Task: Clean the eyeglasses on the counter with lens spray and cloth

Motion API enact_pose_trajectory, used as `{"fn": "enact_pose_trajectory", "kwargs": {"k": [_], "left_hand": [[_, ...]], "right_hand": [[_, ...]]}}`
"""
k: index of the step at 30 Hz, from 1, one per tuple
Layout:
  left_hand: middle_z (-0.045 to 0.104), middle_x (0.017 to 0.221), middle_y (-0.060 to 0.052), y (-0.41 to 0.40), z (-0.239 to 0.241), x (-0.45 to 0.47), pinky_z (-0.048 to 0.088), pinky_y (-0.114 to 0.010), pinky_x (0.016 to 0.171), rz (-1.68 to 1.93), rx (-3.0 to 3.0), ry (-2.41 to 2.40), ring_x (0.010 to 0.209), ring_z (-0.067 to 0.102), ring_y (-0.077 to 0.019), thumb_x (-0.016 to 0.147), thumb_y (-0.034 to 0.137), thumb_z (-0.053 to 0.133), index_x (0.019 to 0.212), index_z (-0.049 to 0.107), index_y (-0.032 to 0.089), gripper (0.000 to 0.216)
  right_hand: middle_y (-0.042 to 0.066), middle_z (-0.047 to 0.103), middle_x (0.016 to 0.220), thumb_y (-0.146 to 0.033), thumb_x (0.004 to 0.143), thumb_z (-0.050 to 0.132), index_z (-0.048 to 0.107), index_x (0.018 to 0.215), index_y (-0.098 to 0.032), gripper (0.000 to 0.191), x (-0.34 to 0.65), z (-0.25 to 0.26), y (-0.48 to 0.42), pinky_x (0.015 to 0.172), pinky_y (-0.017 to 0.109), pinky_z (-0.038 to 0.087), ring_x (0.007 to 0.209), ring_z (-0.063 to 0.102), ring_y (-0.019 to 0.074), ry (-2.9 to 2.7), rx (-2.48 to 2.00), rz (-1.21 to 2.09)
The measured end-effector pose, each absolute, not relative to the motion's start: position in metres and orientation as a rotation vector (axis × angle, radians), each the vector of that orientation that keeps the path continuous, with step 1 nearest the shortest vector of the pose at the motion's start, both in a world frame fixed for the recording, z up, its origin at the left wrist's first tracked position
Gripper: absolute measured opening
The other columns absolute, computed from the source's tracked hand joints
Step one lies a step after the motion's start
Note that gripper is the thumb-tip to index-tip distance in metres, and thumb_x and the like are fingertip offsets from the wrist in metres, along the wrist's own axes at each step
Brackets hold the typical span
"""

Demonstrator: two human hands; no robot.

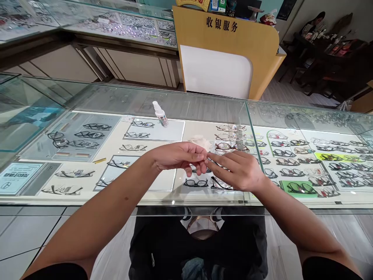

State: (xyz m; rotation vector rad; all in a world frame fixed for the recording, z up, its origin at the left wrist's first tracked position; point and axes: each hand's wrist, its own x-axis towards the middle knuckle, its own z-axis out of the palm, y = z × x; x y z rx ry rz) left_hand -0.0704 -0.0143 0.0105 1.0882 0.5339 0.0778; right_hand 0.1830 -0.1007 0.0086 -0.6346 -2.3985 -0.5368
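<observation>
My left hand and my right hand meet over the glass counter, fingertips touching. The left hand's fingers are curled under, its thumb lying along the top. From the other side, the right hand's fingers are bent and pressed together at the tips. Whether something small is between them, I cannot make out. Just behind the left fingers lies a pale crumpled cloth or tissue. A white spray bottle stands further back on the left. Black round glasses show beneath the glass, below my hands.
Several rows of glasses fill the case on the right, with more frames on the left. A yellow pencil-like stick lies at left. Behind stand a wooden cash desk and another display case. A person sits far right.
</observation>
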Motion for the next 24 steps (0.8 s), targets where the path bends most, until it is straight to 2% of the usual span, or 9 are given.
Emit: {"fn": "enact_pose_trajectory", "kwargs": {"k": [5, 15, 24], "left_hand": [[0.078, 0.088, -0.010, -0.0151, 0.0119, -0.0681, 0.052, -0.022, 0.057, 0.112, 1.127, 0.596, 0.076, 0.068, -0.0149, 0.086, 0.057, 0.087, 0.084, 0.068, 0.016, 0.045], [0.079, 0.084, -0.009, -0.0129, 0.0118, -0.0674, 0.045, -0.021, 0.056, 0.108, 1.190, 0.658, 0.073, 0.067, -0.0137, 0.080, 0.062, 0.090, 0.082, 0.071, 0.015, 0.050], [0.081, 0.091, -0.011, -0.0128, 0.0123, -0.0683, 0.045, -0.022, 0.058, 0.090, 1.258, 0.684, 0.076, 0.069, -0.0153, 0.082, 0.064, 0.087, 0.085, 0.073, 0.016, 0.050]], "right_hand": [[0.008, 0.085, 0.120, -0.018, 0.103, 0.070, 0.077, 0.119, -0.019, 0.018, 0.1820, 0.0083, -0.0998, 0.063, 0.034, 0.049, 0.078, 0.070, 0.0160, -2.414, -0.661, -0.541], [0.007, 0.086, 0.118, -0.017, 0.104, 0.069, 0.077, 0.118, -0.018, 0.017, 0.1808, 0.0094, -0.1000, 0.064, 0.034, 0.050, 0.080, 0.071, 0.0163, -2.427, -0.653, -0.516], [0.007, 0.085, 0.115, -0.016, 0.104, 0.066, 0.076, 0.115, -0.020, 0.015, 0.1791, 0.0060, -0.1006, 0.065, 0.034, 0.046, 0.079, 0.068, 0.0161, -2.460, -0.680, -0.484]]}}
